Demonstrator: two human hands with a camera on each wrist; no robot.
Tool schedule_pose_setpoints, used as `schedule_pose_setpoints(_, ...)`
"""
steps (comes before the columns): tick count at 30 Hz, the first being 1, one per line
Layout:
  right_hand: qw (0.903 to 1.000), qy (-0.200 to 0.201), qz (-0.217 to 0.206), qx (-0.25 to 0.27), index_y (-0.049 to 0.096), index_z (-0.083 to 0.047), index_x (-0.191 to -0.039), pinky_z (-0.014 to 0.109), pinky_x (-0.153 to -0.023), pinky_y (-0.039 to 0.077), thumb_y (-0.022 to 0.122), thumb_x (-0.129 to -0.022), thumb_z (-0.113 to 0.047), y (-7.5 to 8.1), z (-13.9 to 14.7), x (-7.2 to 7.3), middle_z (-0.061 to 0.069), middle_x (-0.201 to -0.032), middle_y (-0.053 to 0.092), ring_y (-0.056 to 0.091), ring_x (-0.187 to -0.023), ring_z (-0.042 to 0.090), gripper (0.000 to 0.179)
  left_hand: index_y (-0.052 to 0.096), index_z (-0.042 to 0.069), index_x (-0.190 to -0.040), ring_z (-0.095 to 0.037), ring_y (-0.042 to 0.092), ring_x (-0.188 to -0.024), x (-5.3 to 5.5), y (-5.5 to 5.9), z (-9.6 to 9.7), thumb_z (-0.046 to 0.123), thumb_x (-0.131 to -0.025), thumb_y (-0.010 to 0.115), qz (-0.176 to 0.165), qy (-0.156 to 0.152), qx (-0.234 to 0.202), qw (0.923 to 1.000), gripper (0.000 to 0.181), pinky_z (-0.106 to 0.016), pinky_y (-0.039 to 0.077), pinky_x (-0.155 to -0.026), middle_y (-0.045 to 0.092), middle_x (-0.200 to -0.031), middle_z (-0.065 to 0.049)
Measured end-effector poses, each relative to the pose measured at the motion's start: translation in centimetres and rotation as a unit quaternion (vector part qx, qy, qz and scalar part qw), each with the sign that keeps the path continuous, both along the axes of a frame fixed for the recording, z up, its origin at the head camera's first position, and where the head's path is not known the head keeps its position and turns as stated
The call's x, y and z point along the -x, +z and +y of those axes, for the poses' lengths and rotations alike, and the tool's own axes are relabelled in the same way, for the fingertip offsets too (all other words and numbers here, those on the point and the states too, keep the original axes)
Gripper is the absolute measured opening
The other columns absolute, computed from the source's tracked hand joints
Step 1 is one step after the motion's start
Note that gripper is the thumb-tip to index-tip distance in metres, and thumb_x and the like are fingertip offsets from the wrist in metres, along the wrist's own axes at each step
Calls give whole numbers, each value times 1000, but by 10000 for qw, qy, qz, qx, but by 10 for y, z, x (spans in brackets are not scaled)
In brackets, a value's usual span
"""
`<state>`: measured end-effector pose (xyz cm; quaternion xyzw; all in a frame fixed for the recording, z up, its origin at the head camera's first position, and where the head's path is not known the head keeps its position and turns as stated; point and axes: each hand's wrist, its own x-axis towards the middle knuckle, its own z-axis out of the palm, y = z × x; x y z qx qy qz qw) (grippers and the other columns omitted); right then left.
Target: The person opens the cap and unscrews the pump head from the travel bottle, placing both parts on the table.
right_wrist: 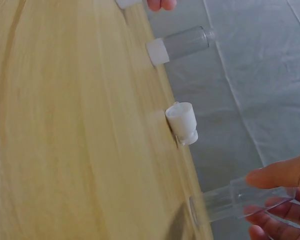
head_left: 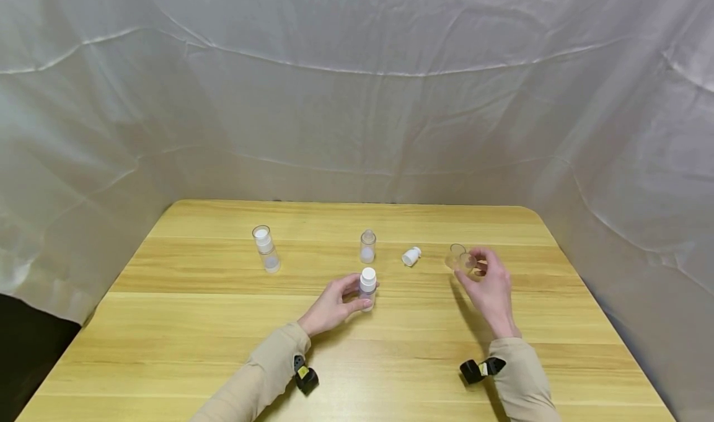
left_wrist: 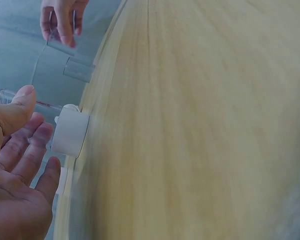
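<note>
Grasping white-topped bottle (head_left: 367, 287) in left hand (head_left: 333, 304), clear cover (right_wrist: 255, 197) in right hand (head_left: 492, 287), bottle's 2 o'clock; likely light, stiff, slippery: pinch mid-sides.

White-topped bottle (head_left: 367, 281), white pump cap (head_left: 411, 256), colourless covers (right_wrist: 220, 202), yellow wood-grained table (head_left: 167, 329), beige sleeves (head_left: 270, 363), silvery-grey curtain (head_left: 357, 112)

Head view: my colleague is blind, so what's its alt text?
A person's left hand holds a clear cylindrical bottle with a white top, while the right hand holds a clear plastic cylinder. On the yellow wooden table are two clear-and-white tubes and a small white plastic part.
</note>
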<state>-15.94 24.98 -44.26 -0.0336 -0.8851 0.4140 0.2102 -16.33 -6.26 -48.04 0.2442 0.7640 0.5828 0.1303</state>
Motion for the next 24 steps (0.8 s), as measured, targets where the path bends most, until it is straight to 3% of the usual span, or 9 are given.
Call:
schedule_pose_setpoints(4,9985,50,-547,-76,56,3,-123,26,-91,59,76,-82,3,-1,2,0,23,-116,65,68,-107,41,46,54,0,-138,-36,59,-130,0,1,0,10,-95,67,14,-3,14,10000,46,-49,45,-117,62,-139,-20)
schedule_pose_setpoints(8,9958,159,-880,-181,52,4,-125,52,-98,58,75,-84,0,-4,5,0,27,-120,62,66,-111,44,47,53,0,-138,-37,59,-130,0,1,0,10,-95,66,40,-1,41,10000,46,-49,45,-116,62,-139,-20)
schedule_pose_setpoints(16,9930,186,-1097,-403,51,5,-124,55,-94,57,74,-85,-3,-10,7,0,30,-119,62,65,-108,45,46,53,0,-139,-37,59,-130,0,0,0,10,-95,66,46,-13,46,10000,47,-50,45,-117,62,-139,-20)
schedule_pose_setpoints(24,9902,232,-1332,-345,49,6,-126,57,-100,55,72,-86,-4,-12,9,1,29,-119,62,63,-113,48,47,53,0,-138,-37,59,-130,-1,1,0,10,-95,66,31,2,42,10000,46,-50,45,-117,62,-139,-20)
